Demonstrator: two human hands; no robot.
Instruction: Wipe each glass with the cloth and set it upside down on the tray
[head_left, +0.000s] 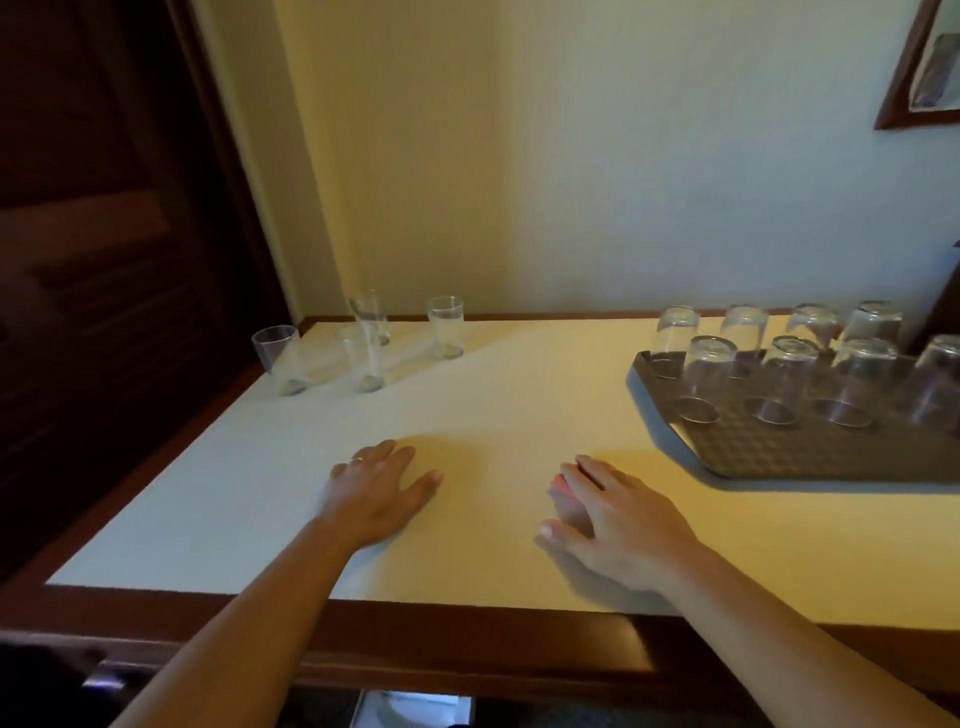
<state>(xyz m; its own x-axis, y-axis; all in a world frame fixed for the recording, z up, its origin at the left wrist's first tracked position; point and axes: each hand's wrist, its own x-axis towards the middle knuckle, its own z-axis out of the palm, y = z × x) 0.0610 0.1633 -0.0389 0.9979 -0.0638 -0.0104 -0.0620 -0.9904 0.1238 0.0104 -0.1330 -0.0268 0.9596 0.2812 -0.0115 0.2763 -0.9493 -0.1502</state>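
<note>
In the head view, the left hand (382, 486) lies flat and open on the table (493, 395), holding nothing. The right hand (613, 512) covers something pink, probably the cloth (560, 484), with fingers loosely spread over it. Four upright glasses (445, 326) stand at the far left, likely waiting for wiping. The tray (769, 457) at the right holds glasses turned upside down (707, 376). Nothing blocks the way between them

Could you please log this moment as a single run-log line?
left hand flat on table, empty | right hand over pink cloth | four upright glasses far left | upturned glasses on tray
</note>
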